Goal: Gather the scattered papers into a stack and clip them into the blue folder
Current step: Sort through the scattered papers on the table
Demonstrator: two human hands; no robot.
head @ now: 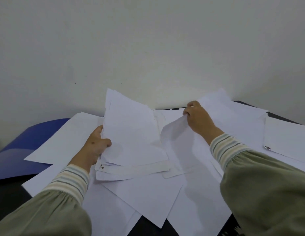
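Sleeves: two olive-green fabric sleeves with striped cream cuffs (pixel 71 180) enter from the bottom corners, both forearms reaching forward over the desk.
Loose sheets: scattered white paper sheets (pixel 148 198) overlap at odd angles across the near and middle desk; some hang past the near edge.
Left hand: left hand (pixel 95 143) grips the left edge of a gathered sheaf of white papers (pixel 131 133), thumb on top, fingers hidden beneath. The sheaf is tilted, its far end raised off the desk; a small metal fastener shows at its near left corner.
Right hand: right hand (pixel 197 116) is further out, knuckles up, fingertips pinching the corner of a single curled white sheet (pixel 175 133), which lifts from the pile.
Folder: flat blue plastic folder (pixel 29 147) lies at the left, partly covered by sheets, well apart from the right hand.
Desk: dark black desk (pixel 10 195) visible at the near left and far right edges.
Room: plain pale wall (pixel 148 48) stands directly behind the desk.
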